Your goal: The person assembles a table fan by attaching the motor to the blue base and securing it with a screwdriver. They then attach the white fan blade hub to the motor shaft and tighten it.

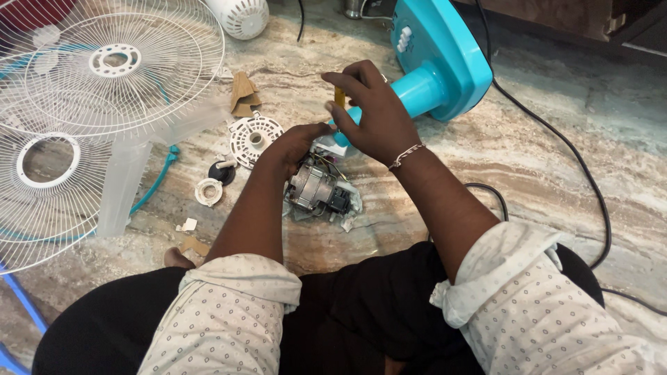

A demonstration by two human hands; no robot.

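A bare fan motor point(314, 189) with grey metal body and coloured wires lies on the stone floor in front of my knees. My left hand point(295, 142) rests on its far end, fingers curled around it. Above it my right hand point(372, 111) grips a yellow-handled screwdriver point(340, 97) held upright over the motor. Just behind my right hand lies the turquoise fan stand point(434, 76), its neck pointing at the motor.
Two white wire fan guards point(104, 62) and a translucent blade point(125, 173) lie at the left. A round white vented cover point(255, 137), small white and black caps point(212, 184) and cardboard scraps point(243, 94) sit nearby. A black cable point(583, 173) runs along the right.
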